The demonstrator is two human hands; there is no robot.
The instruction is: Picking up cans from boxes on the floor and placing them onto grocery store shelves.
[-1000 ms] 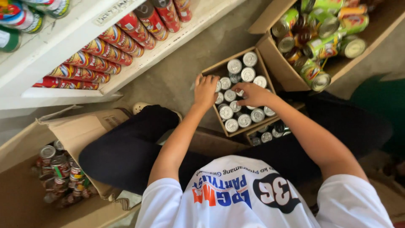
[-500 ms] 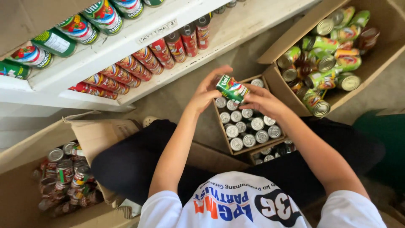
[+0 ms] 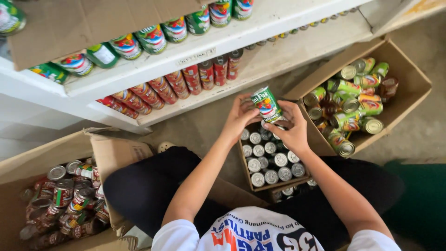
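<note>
While both hands [image 3: 267, 123] apparently grip it, can [image 3: 266, 104] sits between.

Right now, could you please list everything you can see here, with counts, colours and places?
held can: one, green label, between both hands above the small box
small box: one, brown cardboard, upright silver-topped cans inside, by the knees
right box: one, brown, loose green cans inside
left box: one, brown, jumbled dark-labelled cans inside
upper shelf: white, green cans lying in a row
lower shelf: white, red cans in a row
floor: grey
left hand: one, on the can
right hand: one, on the can
</note>
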